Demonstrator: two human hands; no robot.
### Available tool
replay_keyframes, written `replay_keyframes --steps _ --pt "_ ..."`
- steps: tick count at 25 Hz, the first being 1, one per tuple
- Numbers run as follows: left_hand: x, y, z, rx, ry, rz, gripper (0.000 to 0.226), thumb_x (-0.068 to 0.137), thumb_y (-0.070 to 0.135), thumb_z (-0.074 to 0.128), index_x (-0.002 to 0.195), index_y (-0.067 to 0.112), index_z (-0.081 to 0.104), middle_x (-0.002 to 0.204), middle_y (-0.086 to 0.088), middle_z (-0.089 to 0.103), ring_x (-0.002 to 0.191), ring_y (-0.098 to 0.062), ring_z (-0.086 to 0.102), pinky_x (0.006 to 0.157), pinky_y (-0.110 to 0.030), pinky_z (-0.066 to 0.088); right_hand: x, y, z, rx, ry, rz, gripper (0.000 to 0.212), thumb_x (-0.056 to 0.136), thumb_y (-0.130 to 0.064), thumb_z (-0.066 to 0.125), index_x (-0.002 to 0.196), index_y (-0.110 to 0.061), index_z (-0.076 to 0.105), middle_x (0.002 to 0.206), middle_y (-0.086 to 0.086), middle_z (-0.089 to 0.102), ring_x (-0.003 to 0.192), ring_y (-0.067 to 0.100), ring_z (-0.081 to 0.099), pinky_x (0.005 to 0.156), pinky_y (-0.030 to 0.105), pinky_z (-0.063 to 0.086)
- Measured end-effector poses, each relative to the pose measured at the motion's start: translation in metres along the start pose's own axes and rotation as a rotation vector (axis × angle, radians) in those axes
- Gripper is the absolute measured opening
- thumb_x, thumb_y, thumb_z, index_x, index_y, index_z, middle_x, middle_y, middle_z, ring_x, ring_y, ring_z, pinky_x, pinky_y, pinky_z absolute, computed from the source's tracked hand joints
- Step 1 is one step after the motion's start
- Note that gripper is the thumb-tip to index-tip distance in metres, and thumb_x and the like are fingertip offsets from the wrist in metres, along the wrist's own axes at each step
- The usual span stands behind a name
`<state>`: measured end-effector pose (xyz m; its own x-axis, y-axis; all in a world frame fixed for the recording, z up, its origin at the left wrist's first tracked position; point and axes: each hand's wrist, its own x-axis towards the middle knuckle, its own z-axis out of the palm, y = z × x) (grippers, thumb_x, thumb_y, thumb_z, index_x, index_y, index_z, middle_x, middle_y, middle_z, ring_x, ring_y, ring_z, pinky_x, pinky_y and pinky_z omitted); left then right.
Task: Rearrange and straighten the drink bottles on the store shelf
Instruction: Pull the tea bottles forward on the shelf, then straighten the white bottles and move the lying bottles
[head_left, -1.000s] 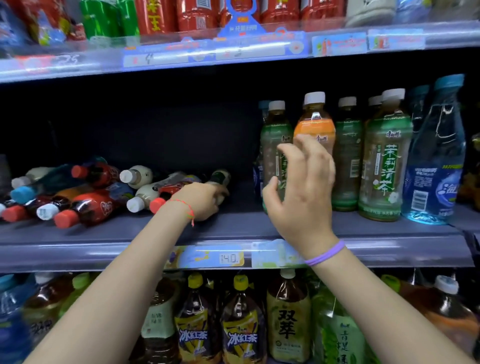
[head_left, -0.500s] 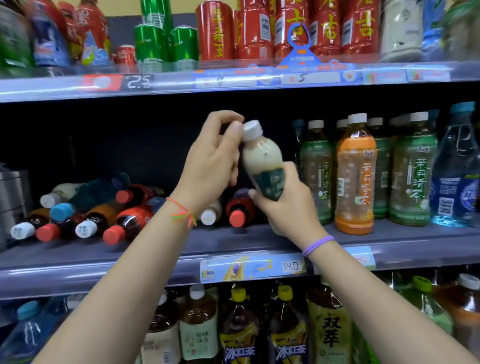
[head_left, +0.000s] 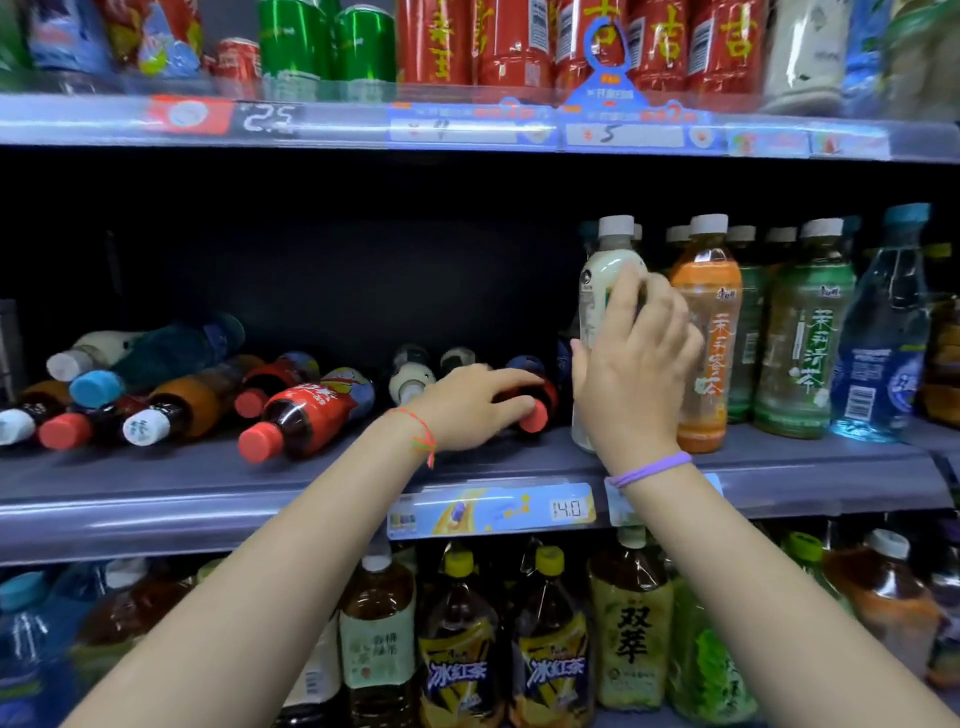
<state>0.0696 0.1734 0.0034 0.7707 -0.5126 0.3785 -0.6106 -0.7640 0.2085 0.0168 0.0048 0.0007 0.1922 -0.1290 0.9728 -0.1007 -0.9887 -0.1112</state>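
A pale milky bottle (head_left: 597, 291) with a white cap is being gripped by the right hand (head_left: 631, 374) and is standing upright on the middle shelf (head_left: 156, 483), just left of an orange tea bottle (head_left: 707, 332). A red-capped cola bottle (head_left: 535, 402), lying on its side, is being clasped by the left hand (head_left: 467, 405). More toppled bottles (head_left: 171, 389) are lying heaped at the shelf's left.

Milky bottle (head_left: 597, 291) under my right fingers (head_left: 631, 291): smooth clear plastic, matt white cap. Cola bottle (head_left: 311, 410) lying flat: glossy plastic, shiny red label. Shelf (head_left: 156, 473): matt grey, looks like painted metal. Price strip (head_left: 491, 509): glossy clear plastic over paper.
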Motion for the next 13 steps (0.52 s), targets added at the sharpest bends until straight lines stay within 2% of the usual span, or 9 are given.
replay_keyframes --steps 2,3,4,6,7,10,13 --pt "0.0 -0.002 0.004 -0.009 0.016 0.025 0.038 0.1 0.045 0.043 0.137 0.04 0.051 0.106 -0.008 0.059 0.107 -0.025 0.053 0.09 -0.03 0.037 -0.002 -0.005 -0.007 0.036 0.084 -0.257 0.033 0.087 -0.012 0.058 0.119 -0.006 0.057 0.113 0.019 0.058 0.102 0.039 0.057 0.076 0.046 0.043" --pt "-0.001 -0.003 0.007 -0.023 0.045 0.03 0.035 0.1 0.041 0.042 0.132 0.037 0.053 0.107 -0.011 0.059 0.108 -0.028 0.054 0.09 -0.032 0.038 -0.004 -0.01 -0.012 0.117 -0.005 -0.38 0.02 0.087 -0.012 0.056 0.107 -0.008 0.06 0.1 0.016 0.059 0.09 0.038 0.06 0.066 0.043 0.043" --pt "-0.003 -0.003 0.008 -0.03 0.089 0.019 0.033 0.097 0.037 0.041 0.127 0.032 0.055 0.108 -0.013 0.059 0.11 -0.032 0.053 0.091 -0.036 0.039 -0.008 -0.017 -0.016 0.181 -0.198 -0.445 0.016 0.091 -0.016 0.053 0.104 -0.011 0.06 0.095 0.013 0.059 0.083 0.037 0.062 0.06 0.04 0.04" --pt "-0.009 -0.004 0.007 0.076 0.142 -0.079 0.035 0.094 0.03 0.042 0.127 0.026 0.054 0.119 -0.018 0.053 0.118 -0.036 0.047 0.097 -0.041 0.04 -0.018 -0.028 -0.018 0.173 -0.65 -0.413 0.026 0.098 -0.03 0.046 0.12 -0.017 0.053 0.106 0.012 0.059 0.091 0.036 0.063 0.063 0.036 0.037" --pt "-0.014 -0.005 0.005 0.19 0.139 -0.148 0.036 0.095 0.029 0.044 0.129 0.027 0.053 0.125 -0.018 0.049 0.121 -0.036 0.043 0.099 -0.043 0.039 -0.021 -0.03 -0.015 0.15 -0.788 -0.384 0.03 0.1 -0.033 0.044 0.126 -0.02 0.05 0.113 0.013 0.059 0.097 0.037 0.062 0.067 0.036 0.038" --pt "-0.025 -0.009 -0.004 0.341 0.079 -0.223 0.037 0.096 0.037 0.047 0.133 0.038 0.05 0.129 -0.013 0.049 0.124 -0.035 0.046 0.101 -0.046 0.036 -0.014 -0.031 -0.011 0.224 -0.94 -0.302 0.028 0.096 -0.03 0.05 0.124 -0.027 0.048 0.118 0.013 0.055 0.1 0.036 0.059 0.075 0.037 0.041" --pt "-0.024 -0.018 -0.009 0.326 0.025 -0.204 0.036 0.093 0.032 0.053 0.129 0.032 0.05 0.127 -0.011 0.059 0.116 -0.033 0.056 0.092 -0.04 0.042 -0.008 -0.037 -0.01 0.245 -0.954 -0.303 0.023 0.093 -0.015 0.05 0.114 -0.026 0.048 0.113 0.012 0.048 0.084 0.033 0.053 0.071 0.038 0.041"
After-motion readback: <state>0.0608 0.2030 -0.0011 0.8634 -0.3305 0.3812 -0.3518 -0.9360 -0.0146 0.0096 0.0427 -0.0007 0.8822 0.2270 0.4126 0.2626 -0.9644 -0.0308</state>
